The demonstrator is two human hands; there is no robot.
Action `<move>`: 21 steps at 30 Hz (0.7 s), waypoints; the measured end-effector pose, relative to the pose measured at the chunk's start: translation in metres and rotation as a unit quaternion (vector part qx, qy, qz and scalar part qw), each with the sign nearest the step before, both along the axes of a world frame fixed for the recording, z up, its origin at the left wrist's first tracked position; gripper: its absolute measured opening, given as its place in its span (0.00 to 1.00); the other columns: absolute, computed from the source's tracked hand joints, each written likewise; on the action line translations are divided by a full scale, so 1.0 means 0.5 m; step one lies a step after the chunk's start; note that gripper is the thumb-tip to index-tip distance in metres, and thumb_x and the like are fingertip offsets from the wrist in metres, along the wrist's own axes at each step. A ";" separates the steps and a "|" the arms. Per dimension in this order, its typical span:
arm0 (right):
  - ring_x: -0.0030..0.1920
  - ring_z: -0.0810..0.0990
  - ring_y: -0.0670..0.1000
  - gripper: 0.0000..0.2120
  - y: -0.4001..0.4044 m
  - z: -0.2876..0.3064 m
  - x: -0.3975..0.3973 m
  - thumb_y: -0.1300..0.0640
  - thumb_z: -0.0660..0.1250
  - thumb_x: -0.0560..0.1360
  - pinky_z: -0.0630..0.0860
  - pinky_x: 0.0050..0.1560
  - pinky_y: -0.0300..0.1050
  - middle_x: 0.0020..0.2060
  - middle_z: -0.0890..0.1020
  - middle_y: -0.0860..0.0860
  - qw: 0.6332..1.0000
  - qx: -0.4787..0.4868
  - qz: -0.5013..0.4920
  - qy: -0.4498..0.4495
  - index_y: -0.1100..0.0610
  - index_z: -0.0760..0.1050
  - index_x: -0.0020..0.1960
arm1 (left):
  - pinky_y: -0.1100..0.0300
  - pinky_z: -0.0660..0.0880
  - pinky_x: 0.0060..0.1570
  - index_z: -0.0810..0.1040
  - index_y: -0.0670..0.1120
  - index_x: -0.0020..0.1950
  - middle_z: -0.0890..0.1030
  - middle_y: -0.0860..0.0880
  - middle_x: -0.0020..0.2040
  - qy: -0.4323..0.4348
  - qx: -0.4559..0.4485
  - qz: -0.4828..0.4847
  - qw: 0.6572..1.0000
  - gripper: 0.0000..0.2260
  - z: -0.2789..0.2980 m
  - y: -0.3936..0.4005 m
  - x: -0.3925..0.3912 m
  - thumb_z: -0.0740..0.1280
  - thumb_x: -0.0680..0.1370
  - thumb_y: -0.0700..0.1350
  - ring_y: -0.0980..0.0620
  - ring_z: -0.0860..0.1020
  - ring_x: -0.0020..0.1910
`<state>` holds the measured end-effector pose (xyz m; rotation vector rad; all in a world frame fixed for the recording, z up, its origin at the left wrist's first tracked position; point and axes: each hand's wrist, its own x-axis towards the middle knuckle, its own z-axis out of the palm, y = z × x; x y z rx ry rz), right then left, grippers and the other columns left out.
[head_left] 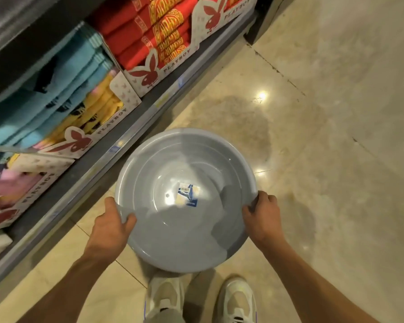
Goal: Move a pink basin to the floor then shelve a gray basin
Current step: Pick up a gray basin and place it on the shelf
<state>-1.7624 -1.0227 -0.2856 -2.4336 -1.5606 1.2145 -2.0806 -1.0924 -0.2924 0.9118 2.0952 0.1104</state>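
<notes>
Polished stone floor (313,113) fills the right of the view, and a low shelf (117,127) packed with boxed towels (63,73) runs along the left. Between them, held above the person's shoes (163,299), is the gray basin (184,224), open side up, a label (189,194) stuck at its bottom. It looks like thin, glossy plastic: probably light, fairly stiff, a little slick, so the rolled rim is the sensible hold. Left hand (112,224) and right hand (261,217) each clamp opposite rim edges, fingers curled under. No pink basin is in view.
</notes>
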 end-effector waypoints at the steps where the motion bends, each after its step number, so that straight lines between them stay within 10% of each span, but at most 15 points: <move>1: 0.38 0.71 0.44 0.10 -0.003 -0.005 -0.002 0.59 0.62 0.77 0.64 0.31 0.35 0.47 0.74 0.53 1.000 0.000 -0.004 0.005 0.59 0.71 0.57 | 0.61 0.72 0.28 0.62 0.49 0.56 0.77 0.51 0.43 -0.011 0.006 0.013 1.000 0.14 -0.008 -0.003 -0.002 0.68 0.80 0.47 0.53 0.78 0.38; 11: 0.40 0.76 0.50 0.14 -0.009 0.028 0.013 0.55 0.66 0.77 0.69 0.32 0.41 0.45 0.77 0.53 0.995 -0.051 -0.077 0.042 0.61 0.72 0.59 | 0.69 0.71 0.26 0.72 0.49 0.57 0.77 0.57 0.43 -0.014 0.055 0.109 0.992 0.10 0.048 0.025 0.017 0.69 0.79 0.47 0.58 0.78 0.37; 21: 0.36 0.81 0.53 0.05 0.050 0.435 0.069 0.53 0.66 0.70 0.72 0.28 0.43 0.39 0.82 0.50 0.960 0.095 -0.219 0.146 0.51 0.75 0.45 | 0.52 0.79 0.39 0.77 0.51 0.58 0.83 0.55 0.46 -0.066 0.190 0.095 0.975 0.08 0.475 0.177 0.059 0.69 0.79 0.46 0.50 0.83 0.43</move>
